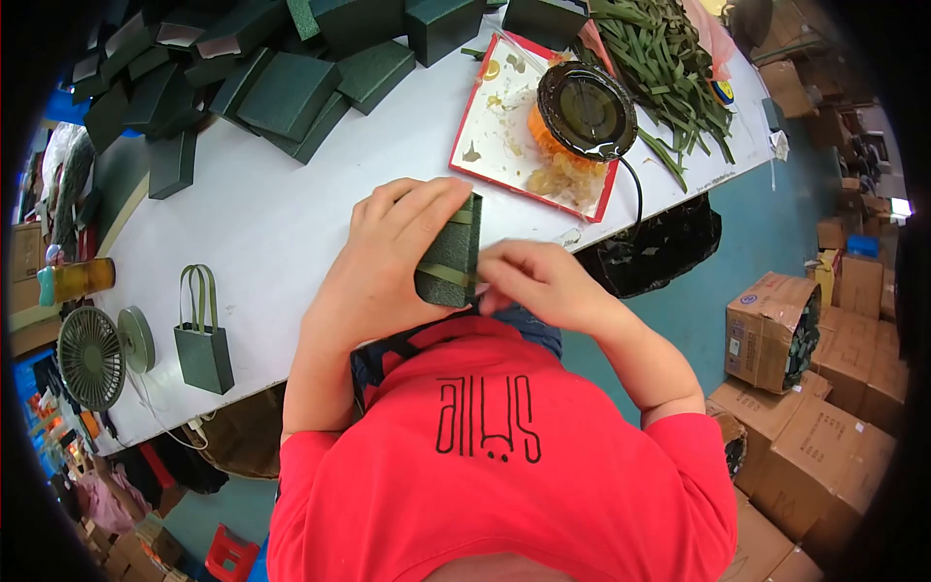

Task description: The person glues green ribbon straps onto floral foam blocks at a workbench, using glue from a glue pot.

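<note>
A dark green box with olive ribbon bands across it is held at the table's front edge. My left hand wraps round its left side, fingers over the top end and thumb at the lower end. At the box's lower right side, my right hand has its fingers curled together; what they pinch, if anything, is too small to make out. A finished-looking green bag with two ribbon handles lies to the left on the white table.
Many green boxes are heaped at the back left. A red-rimmed tray holds a round black pot with a cord. Green ribbon strips lie at the back right. A small fan stands far left; cartons are on the right.
</note>
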`<state>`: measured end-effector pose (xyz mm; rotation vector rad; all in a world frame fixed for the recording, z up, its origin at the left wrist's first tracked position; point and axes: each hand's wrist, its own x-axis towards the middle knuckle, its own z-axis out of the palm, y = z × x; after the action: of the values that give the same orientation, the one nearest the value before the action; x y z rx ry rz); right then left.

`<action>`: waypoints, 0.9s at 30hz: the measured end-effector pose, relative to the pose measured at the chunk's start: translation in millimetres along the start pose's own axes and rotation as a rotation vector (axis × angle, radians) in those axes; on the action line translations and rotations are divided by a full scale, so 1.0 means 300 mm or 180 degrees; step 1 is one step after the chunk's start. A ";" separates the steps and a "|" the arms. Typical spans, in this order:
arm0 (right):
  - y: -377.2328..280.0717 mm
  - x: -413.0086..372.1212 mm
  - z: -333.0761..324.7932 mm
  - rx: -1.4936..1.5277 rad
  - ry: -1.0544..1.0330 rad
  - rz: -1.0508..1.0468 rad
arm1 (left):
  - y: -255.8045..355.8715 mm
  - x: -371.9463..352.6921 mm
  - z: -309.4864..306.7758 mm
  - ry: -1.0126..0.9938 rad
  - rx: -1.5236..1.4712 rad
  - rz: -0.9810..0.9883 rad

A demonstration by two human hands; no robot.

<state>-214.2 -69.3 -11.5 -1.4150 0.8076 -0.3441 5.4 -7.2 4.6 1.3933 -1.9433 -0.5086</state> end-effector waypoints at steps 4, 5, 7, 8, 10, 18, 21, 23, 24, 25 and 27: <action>-0.013 -0.039 -0.021 -0.0014 0.1105 -0.0510 | 0.001 -0.003 -0.010 0.0020 0.0015 -0.0150; -0.008 -0.046 -0.024 0.0106 0.1183 -0.0519 | 0.001 -0.004 -0.009 0.0024 0.0017 -0.0166; 0.007 -0.056 -0.026 0.0349 0.1343 -0.0541 | -0.002 -0.004 -0.009 0.0003 0.0032 -0.0155; 0.016 -0.056 -0.026 0.0344 0.1353 -0.0527 | -0.005 -0.003 -0.008 -0.0014 0.0044 -0.0131; 0.030 -0.055 -0.020 0.0331 0.1367 -0.0496 | -0.004 -0.001 -0.007 -0.0032 0.0064 -0.0084; 0.015 -0.016 0.027 -0.0094 0.0533 0.0099 | 0.027 0.015 0.009 0.0092 0.0014 0.0021; 0.012 -0.012 0.030 -0.0382 0.0336 0.0096 | 0.027 0.015 0.021 -0.0037 0.0203 0.0105; 0.000 -0.009 0.023 -0.0530 0.0280 0.0190 | 0.025 0.014 0.026 0.0026 0.0258 0.0059; -0.002 -0.011 0.025 -0.0388 0.0463 0.0026 | 0.025 0.015 0.027 0.0059 0.0283 0.0038; -0.005 -0.012 0.029 -0.0248 0.0641 -0.0143 | 0.023 0.016 0.024 0.0080 0.0290 -0.0027; -0.002 -0.013 0.035 -0.0247 0.1321 -0.0750 | 0.015 0.014 0.013 0.0134 0.0315 -0.0169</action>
<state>-209.6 -59.1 -10.5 -1.5386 0.9973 -0.8146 -1.1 -9.9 6.1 1.5091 -1.9247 -0.4092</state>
